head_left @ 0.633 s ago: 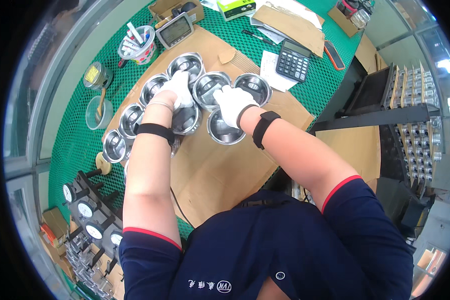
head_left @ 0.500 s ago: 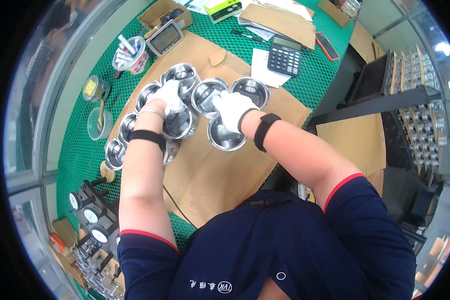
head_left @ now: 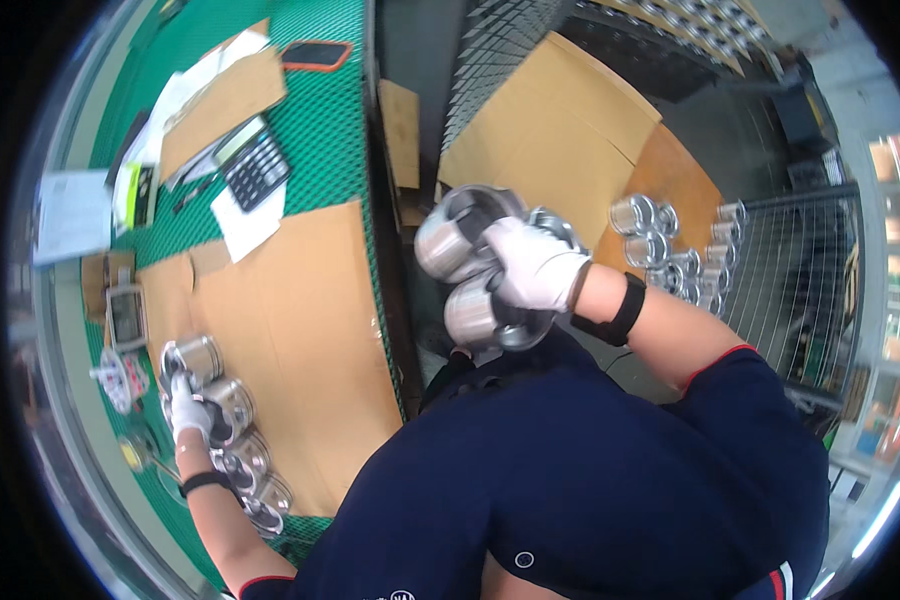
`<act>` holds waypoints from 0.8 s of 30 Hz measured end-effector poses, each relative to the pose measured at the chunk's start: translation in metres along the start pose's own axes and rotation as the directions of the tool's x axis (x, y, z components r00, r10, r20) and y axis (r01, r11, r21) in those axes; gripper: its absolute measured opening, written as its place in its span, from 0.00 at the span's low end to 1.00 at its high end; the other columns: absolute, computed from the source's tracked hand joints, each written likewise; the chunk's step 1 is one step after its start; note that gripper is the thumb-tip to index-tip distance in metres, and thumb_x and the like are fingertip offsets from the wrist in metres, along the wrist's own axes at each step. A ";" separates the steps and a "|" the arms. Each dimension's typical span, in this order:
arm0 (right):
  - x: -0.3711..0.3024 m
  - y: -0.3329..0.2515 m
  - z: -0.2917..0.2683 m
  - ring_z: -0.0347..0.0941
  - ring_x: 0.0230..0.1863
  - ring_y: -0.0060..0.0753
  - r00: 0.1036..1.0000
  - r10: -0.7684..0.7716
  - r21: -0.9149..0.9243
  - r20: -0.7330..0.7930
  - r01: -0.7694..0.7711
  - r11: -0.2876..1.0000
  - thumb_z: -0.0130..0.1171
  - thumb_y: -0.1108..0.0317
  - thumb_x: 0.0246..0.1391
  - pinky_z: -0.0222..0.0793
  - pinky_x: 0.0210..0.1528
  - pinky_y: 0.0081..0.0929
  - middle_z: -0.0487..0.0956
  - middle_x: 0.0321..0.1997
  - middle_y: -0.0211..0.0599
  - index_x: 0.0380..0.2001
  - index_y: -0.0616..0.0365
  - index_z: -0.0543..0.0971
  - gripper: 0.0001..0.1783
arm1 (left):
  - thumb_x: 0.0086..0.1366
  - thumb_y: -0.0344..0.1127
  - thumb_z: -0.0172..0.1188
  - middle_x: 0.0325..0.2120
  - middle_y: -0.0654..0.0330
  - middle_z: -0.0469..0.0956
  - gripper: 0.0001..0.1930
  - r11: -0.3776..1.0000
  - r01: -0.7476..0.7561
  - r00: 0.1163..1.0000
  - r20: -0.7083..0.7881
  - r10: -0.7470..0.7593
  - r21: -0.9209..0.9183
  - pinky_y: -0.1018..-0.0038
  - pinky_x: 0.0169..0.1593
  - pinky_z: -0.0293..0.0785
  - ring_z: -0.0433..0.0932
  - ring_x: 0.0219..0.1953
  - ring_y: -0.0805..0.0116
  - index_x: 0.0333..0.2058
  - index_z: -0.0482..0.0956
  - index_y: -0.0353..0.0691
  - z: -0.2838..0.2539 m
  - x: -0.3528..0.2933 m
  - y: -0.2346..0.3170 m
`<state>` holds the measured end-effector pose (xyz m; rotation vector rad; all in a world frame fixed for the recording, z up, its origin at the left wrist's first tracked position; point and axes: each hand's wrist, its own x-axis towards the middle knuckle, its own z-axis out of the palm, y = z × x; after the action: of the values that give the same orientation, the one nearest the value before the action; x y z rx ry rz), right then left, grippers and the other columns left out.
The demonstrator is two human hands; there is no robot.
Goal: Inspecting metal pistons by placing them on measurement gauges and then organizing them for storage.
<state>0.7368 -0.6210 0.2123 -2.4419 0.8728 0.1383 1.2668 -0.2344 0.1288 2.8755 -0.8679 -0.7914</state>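
My gloved right hand (head_left: 535, 262) is closed on a cluster of metal pistons (head_left: 473, 312), holding them in the air between the green bench and a lower surface on the right. They are hollow, shiny cylinders; the fingers hide part of them. Over on the left, my gloved left hand (head_left: 189, 405) has its fingers curled into another group of pistons (head_left: 232, 408) resting at the left side of the bench. Its grip is partly hidden, but the fingers bend around a piston wall. More pistons (head_left: 270, 494) lie next to my left wrist.
Brown cardboard (head_left: 300, 330) covers part of the green-matted bench (head_left: 325, 110). A calculator (head_left: 255, 172), papers, and an orange-edged phone (head_left: 316, 55) lie farther back. Several pistons (head_left: 650, 250) stand on a brown board at right, beside a wire mesh cage (head_left: 795, 290) and cardboard (head_left: 560, 120).
My view and body have turned to the right. My right hand has lifted several pistons off the cardboard and carried them past the bench edge. My left hand stays among the pistons on the bench.
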 end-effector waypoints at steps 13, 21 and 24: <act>0.019 0.352 -0.003 0.71 0.57 0.57 0.856 0.516 0.006 -0.024 -0.516 0.857 0.59 0.66 0.47 0.68 0.60 0.39 0.74 0.53 0.60 0.49 0.61 0.74 0.24 | 0.54 0.29 0.65 0.43 0.49 0.80 0.34 0.851 0.314 0.949 -0.166 -0.269 0.421 0.64 0.52 0.73 0.80 0.45 0.56 0.61 0.66 0.39 -0.009 -0.080 0.211; 0.083 0.501 0.001 0.69 0.61 0.58 0.710 0.705 0.016 -0.007 -0.705 0.710 0.56 0.65 0.54 0.68 0.62 0.46 0.68 0.62 0.55 0.55 0.54 0.71 0.24 | 0.50 0.24 0.63 0.44 0.43 0.77 0.28 0.995 0.005 0.994 0.104 -0.015 0.096 0.64 0.51 0.73 0.78 0.45 0.47 0.52 0.69 0.34 0.009 -0.154 0.442; 0.095 0.523 0.000 0.69 0.61 0.57 0.665 0.747 0.006 0.013 -0.747 0.665 0.54 0.67 0.56 0.68 0.61 0.46 0.67 0.63 0.51 0.54 0.53 0.71 0.21 | 0.43 0.23 0.64 0.45 0.41 0.76 0.33 0.948 -0.306 0.940 0.182 0.287 0.084 0.60 0.56 0.71 0.74 0.51 0.42 0.54 0.70 0.33 0.051 -0.145 0.501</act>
<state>0.4902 -1.0114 -0.0505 -1.9037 1.8291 0.4382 0.8843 -0.5750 0.2393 2.6963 -1.3677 -0.9860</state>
